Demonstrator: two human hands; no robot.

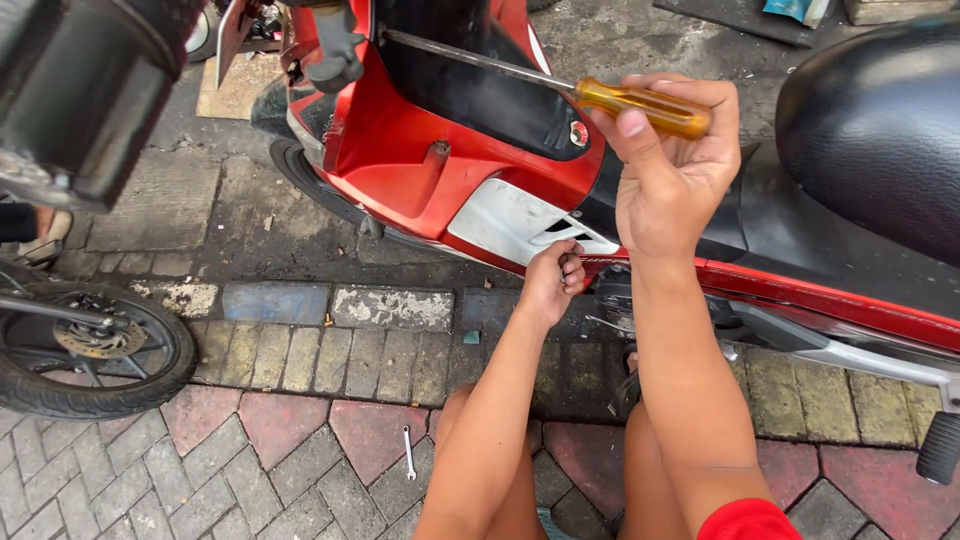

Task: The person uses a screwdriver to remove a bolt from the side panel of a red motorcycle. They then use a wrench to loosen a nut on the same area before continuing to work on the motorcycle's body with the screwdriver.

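1. Two hands of ours are up at the red motorcycle [400, 150], and each has its own job. Our right hand [670, 160] is closed around the amber handle of a long screwdriver [640, 105], thumb and fingers wrapped over the grip.

2. We hold the screwdriver nearly level, its steel shaft running up and to the left across the black inner panel [470, 90] toward the top of the fairing. The long shaft lets the hand stay clear of the bodywork; where the tip lands we cannot tell, as it runs behind a dark part near the frame's top edge.

3. Our left hand [552, 280] sits lower, fingers curled shut on the lower edge of the white side panel [500, 225], just where it meets the red trim. It looks to us like a steadying grip on the cover, though what the fingers pinch is hidden.

4. The hands are apart, one above the other, with the right forearm crossing in front of the engine area.

5. A small spanner [408, 452] lies on the brick paving [250, 430] between our knees and the bike, within easy reach, touching nothing else.

6. The black seat [880, 130] fills the right of the view, and another bike's front wheel [85, 350] stands at the left, well apart from our work.
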